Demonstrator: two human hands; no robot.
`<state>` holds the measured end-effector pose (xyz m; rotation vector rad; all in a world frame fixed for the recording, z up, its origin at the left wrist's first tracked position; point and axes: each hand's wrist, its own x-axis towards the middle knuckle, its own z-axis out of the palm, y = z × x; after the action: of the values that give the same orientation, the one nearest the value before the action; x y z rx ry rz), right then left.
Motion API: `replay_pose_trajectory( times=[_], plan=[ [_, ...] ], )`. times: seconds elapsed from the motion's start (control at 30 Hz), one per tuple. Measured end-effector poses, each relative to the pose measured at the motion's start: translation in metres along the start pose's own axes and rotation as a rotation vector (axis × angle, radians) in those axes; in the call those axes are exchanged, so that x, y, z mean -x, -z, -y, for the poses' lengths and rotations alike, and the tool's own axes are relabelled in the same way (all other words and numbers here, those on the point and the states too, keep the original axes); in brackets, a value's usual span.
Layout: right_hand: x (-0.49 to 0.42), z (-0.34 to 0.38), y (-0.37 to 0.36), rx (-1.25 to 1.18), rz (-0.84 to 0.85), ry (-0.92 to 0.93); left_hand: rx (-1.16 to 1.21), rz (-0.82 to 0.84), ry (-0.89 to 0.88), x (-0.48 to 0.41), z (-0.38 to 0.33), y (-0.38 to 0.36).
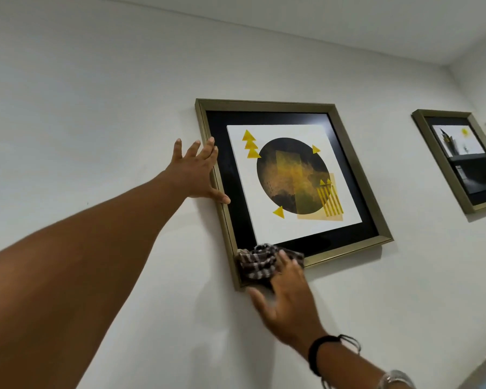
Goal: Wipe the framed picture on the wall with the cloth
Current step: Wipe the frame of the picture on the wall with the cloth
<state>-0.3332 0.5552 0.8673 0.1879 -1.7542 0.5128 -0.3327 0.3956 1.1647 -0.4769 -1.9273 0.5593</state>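
- Cloth (pixel 260 263), checked and bunched, is pressed under the right hand (pixel 288 307) onto the lower-left corner of the framed picture (pixel 295 175); fingers flat over it, not pinching.
- Left hand (pixel 198 172), fingers spread, braces the frame's left edge against the wall (pixel 96 108).
- Judging by position, wiping is under way; the glass, top and right edges look still to do.
- A second frame (pixel 460 161) hangs farther right.

Both arms bare, no sleeves; right wrist wears a black band (pixel 316 353) with thin cords, plus a silver metal watch (pixel 396 379) further up.
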Motion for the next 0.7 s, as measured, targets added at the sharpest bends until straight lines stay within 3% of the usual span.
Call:
replay_pose_trajectory(
  times=[0.13, 0.3, 0.57, 0.7],
  plan=[
    [-0.022, -0.056, 0.026, 0.051, -0.136, -0.209, 0.004, 0.006, 0.000, 0.000, 0.001, -0.002],
    [-0.051, -0.084, 0.050, 0.029, -0.117, -0.404, 0.037, -0.008, 0.006, 0.001, 0.003, -0.005],
    [-0.004, 0.036, 0.002, -0.081, -0.011, -0.080, 0.115, 0.041, 0.024, 0.006, 0.000, 0.011],
    [-0.002, 0.077, -0.018, -0.114, 0.009, -0.077, 0.025, 0.108, -0.067, 0.006, 0.008, 0.021]
  ],
)
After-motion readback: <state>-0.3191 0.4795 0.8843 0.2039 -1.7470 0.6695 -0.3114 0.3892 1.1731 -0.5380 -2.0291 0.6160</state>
